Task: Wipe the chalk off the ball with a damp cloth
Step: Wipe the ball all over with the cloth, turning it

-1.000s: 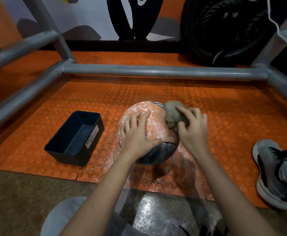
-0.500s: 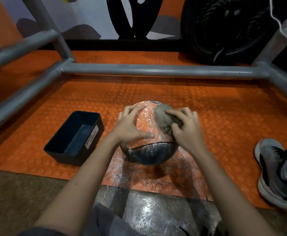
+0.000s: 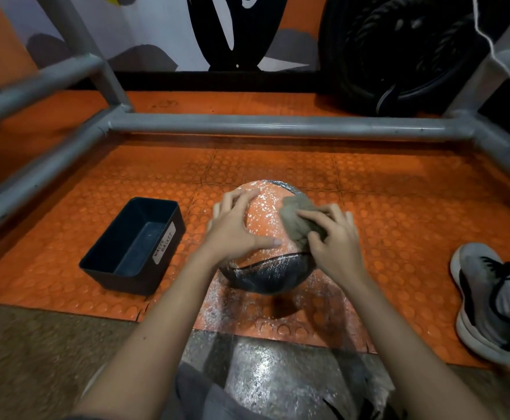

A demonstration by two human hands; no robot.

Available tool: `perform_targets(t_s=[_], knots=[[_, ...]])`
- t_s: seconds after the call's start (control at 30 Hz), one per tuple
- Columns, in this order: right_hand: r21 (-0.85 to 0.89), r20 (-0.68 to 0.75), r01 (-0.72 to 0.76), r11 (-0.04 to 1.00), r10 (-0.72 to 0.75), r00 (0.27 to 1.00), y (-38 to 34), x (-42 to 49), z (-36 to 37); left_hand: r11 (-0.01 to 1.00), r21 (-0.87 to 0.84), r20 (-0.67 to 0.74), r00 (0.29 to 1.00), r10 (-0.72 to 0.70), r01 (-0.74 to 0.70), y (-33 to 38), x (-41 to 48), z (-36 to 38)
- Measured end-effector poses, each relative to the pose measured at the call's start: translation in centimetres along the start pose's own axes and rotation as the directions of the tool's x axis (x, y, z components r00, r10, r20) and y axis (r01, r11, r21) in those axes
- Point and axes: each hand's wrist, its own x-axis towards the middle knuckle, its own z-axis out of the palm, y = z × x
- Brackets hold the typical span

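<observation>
An orange and black ball [image 3: 264,219], speckled with white chalk, sits on the orange studded floor mat [image 3: 278,165]. My left hand [image 3: 232,228] is spread over the ball's left side, thumb pressed on the near face, steadying it. My right hand [image 3: 335,241] grips a crumpled grey-brown cloth [image 3: 296,218] and presses it against the upper right of the ball. The ball's lower black panel shows streaks of chalk.
A dark rectangular bin [image 3: 135,247] labelled "waste basket" stands left of the ball. Grey metal pipes [image 3: 278,124] frame the mat at back and sides. A grey sneaker [image 3: 490,301] lies at the right. Chalk dust covers the floor [image 3: 263,316] under the ball.
My right hand has slid the cloth leftward and down across the top of the ball. My left hand has shifted further round the ball's left side.
</observation>
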Motion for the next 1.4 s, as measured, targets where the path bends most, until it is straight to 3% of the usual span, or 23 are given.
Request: perform_targets(t_s=[0.07, 0.13, 0.2, 0.27, 0.37, 0.53, 0.57, 0.63, 0.73, 0.77, 0.83, 0.9, 0.97, 1.07, 1.13, 1.2, 1.23, 1.33, 1.4], knots=[[-0.124, 0.024, -0.19, 0.974, 0.194, 0.981, 2.5, 0.1, -0.6, 1.0, 0.002, -0.009, 1.0, -0.015, 0.015, 0.1, -0.1, 0.3], [-0.161, -0.014, -0.289, 0.944, 0.29, 0.957, 3.5, 0.3, -1.4, 1.0, 0.009, -0.022, 1.0, -0.022, 0.022, 0.2, -0.1, 0.6], [-0.051, -0.091, -0.191, 0.98, 0.186, 0.978, 1.8, 1.0, -1.5, 1.0, 0.008, -0.035, 0.999, -0.024, 0.024, 0.2, 0.0, 0.7], [0.02, -0.064, 0.008, 1.0, -0.006, 0.998, -1.0, 1.1, -1.1, 1.0, 0.01, -0.035, 0.999, -0.018, 0.018, 0.0, 0.0, 0.7], [0.001, -0.044, 0.165, 0.986, -0.164, 0.985, -1.3, 0.1, 0.7, 1.0, -0.001, -0.031, 1.0, -0.002, 0.002, -0.2, -0.1, 0.7], [-0.091, -0.094, -0.281, 0.955, 0.273, 0.957, 3.6, -0.2, 0.0, 1.0, -0.02, -0.034, 0.999, -0.01, 0.009, 0.1, -0.6, 0.8], [-0.061, -0.127, -0.27, 0.961, 0.261, 0.957, 3.2, 0.2, -0.6, 1.0, -0.02, -0.04, 0.999, -0.008, 0.007, 0.0, -0.6, 0.8], [0.023, -0.207, -0.11, 0.994, 0.113, 0.972, 0.5, 1.3, -1.5, 1.0, -0.018, -0.044, 0.999, -0.011, 0.01, -0.2, -0.6, 0.9], [0.042, -0.142, 0.171, 0.984, -0.164, 0.976, -2.0, 1.4, -0.7, 1.0, -0.01, -0.048, 0.999, 0.012, -0.012, -0.4, -0.7, 1.1], [0.029, -0.111, 0.185, 0.982, -0.18, 0.977, -1.7, 0.8, 0.1, 1.0, -0.007, -0.043, 0.999, 0.017, -0.017, -0.3, -0.8, 1.1], [-0.011, -0.091, 0.041, 0.999, -0.042, 0.995, 0.6, -0.2, 1.0, 1.0, -0.011, -0.033, 0.999, 0.013, -0.013, -0.3, -0.9, 1.0], [-0.105, -0.048, -0.229, 0.968, 0.225, 0.973, 3.1, -0.1, 0.4, 1.0, -0.023, -0.038, 0.999, 0.002, -0.003, -0.4, -1.2, 1.0], [-0.129, -0.08, -0.316, 0.94, 0.307, 0.948, 3.5, 0.5, -1.1, 1.0, -0.023, -0.041, 0.999, -0.003, 0.002, -0.3, -1.6, 1.1], [0.027, -0.26, -0.074, 0.997, 0.079, 0.962, -0.5, 2.3, -2.7, 1.0, -0.008, -0.049, 0.999, 0.002, -0.002, -0.2, -1.8, 1.2], [0.082, -0.221, 0.112, 0.99, -0.091, 0.971, -2.5, 2.1, -1.9, 1.0, 0.007, -0.053, 0.999, 0.011, -0.011, -0.3, -2.0, 1.3], [0.049, -0.151, 0.175, 0.983, -0.166, 0.975, -2.0, 0.4, 0.1, 1.0, 0.012, -0.048, 0.999, 0.015, -0.015, -0.3, -2.1, 1.3], [0.019, -0.14, 0.139, 0.99, -0.135, 0.981, -0.8, -0.6, 0.9, 1.0, 0.008, -0.045, 0.999, 0.012, -0.012, -0.2, -2.1, 1.3], [-0.053, -0.133, -0.197, 0.979, 0.189, 0.973, 2.4, -0.3, 0.5, 1.0, 0.006, -0.044, 0.999, 0.002, -0.002, -0.2, -2.2, 1.2], [-0.04, -0.195, -0.217, 0.975, 0.205, 0.959, 2.2, 0.6, -1.1, 1.0, -0.007, -0.043, 0.999, -0.007, 0.007, -0.1, -2.2, 1.2]])
